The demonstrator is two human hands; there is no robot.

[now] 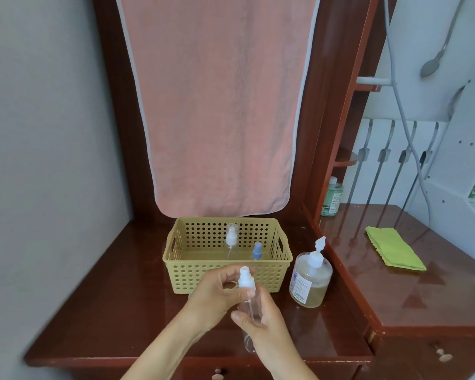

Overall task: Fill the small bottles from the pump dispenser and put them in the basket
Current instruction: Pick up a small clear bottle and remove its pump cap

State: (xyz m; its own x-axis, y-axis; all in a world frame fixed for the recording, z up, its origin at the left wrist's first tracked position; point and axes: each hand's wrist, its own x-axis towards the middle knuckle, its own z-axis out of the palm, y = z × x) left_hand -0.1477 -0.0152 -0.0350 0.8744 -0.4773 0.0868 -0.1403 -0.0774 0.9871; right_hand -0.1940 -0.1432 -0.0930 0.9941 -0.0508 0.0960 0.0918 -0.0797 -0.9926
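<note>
A small clear bottle with a white spray cap is held upright above the wooden top, in front of the basket. My right hand grips its body. The fingers of my left hand are on the white cap. The yellow perforated basket stands just behind, holding two small bottles: one with a white cap and one with a blue cap. The large pump dispenser, with yellowish liquid, stands to the right of the basket.
A pink towel hangs behind the basket. On the higher wooden surface at the right lie a green cloth and a green bottle at the back. A raised wooden edge separates the two surfaces.
</note>
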